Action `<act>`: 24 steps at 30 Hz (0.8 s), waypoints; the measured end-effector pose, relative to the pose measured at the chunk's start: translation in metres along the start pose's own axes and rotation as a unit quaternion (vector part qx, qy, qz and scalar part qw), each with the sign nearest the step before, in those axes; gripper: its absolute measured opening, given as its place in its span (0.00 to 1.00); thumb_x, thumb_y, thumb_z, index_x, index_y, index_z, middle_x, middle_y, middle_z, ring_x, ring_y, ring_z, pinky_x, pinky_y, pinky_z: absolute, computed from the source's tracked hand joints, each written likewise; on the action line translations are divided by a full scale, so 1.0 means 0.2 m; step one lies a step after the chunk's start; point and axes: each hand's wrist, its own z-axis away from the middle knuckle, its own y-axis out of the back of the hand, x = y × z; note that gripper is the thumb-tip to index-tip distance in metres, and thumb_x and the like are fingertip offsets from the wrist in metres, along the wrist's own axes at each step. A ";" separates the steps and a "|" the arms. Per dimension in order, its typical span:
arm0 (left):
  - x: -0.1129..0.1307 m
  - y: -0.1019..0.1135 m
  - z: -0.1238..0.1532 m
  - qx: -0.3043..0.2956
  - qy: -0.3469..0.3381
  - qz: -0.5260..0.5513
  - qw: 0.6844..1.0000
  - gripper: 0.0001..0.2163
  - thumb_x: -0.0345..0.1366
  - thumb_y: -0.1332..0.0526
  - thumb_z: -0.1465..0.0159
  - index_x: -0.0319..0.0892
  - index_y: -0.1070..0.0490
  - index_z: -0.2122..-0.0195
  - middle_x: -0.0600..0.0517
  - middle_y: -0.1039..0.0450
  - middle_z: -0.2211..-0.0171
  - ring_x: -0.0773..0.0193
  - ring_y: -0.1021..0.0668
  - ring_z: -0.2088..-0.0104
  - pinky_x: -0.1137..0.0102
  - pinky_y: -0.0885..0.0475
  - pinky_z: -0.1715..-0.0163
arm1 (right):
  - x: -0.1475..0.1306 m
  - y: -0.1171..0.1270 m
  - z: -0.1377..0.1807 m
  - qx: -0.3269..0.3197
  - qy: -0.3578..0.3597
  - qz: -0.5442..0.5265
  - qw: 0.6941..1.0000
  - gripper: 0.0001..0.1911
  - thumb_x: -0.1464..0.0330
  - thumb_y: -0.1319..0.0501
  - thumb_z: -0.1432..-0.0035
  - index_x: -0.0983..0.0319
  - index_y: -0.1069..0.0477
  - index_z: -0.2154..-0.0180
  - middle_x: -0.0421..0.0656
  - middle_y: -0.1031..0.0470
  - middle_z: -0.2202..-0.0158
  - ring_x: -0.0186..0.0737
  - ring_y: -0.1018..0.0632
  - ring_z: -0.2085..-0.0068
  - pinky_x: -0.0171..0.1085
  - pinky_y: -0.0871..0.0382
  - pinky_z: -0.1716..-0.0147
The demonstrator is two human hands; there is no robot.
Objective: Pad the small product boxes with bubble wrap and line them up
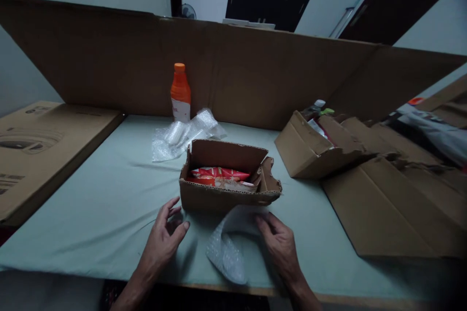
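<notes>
My right hand (279, 243) pinches the upper right corner of a sheet of bubble wrap (229, 248), which hangs curled in front of the small cardboard box (215, 198). Left of the sheet, my left hand (167, 233) is open, its fingers apart and nothing in them, close to the box's front left corner. The box stands open at the top. Inside it lie a red packet (222, 172) and, in front of that, an orange and white packet (219, 183). Their lower parts are hidden by the box's front wall.
Behind the box lies more bubble wrap (186, 133), by an upright orange bottle (180, 92). Open cardboard boxes (314, 150) with items in them stand at the right. A large flat carton (47, 141) lies at the left. A tall cardboard panel (248, 73) borders the back.
</notes>
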 end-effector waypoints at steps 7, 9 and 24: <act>0.00 -0.10 -0.14 -0.032 -0.048 -0.017 0.998 0.31 0.43 0.35 0.44 0.41 0.38 0.40 0.40 0.32 0.42 0.50 0.27 0.42 0.58 0.29 0.44 | 0.16 0.02 0.05 0.080 0.099 0.077 0.989 0.12 0.61 0.39 0.38 0.58 0.17 0.63 0.49 0.27 0.43 0.47 0.24 0.45 0.42 0.28 0.46; 0.02 -0.11 -0.16 -0.033 -0.067 -0.022 0.997 0.29 0.43 0.35 0.43 0.40 0.36 0.42 0.40 0.30 0.43 0.51 0.25 0.44 0.60 0.28 0.46 | 0.19 -0.01 0.04 0.056 0.102 0.063 0.991 0.12 0.62 0.39 0.37 0.57 0.18 0.57 0.48 0.32 0.37 0.48 0.26 0.41 0.43 0.30 0.42; 0.12 -0.29 -0.49 0.000 -0.099 -0.004 0.995 0.33 0.43 0.35 0.45 0.39 0.39 0.38 0.39 0.31 0.41 0.49 0.29 0.40 0.54 0.35 0.39 | 0.16 -0.09 -0.42 -0.030 0.106 -0.012 0.994 0.14 0.65 0.39 0.38 0.58 0.20 0.52 0.49 0.27 0.43 0.49 0.29 0.40 0.48 0.37 0.36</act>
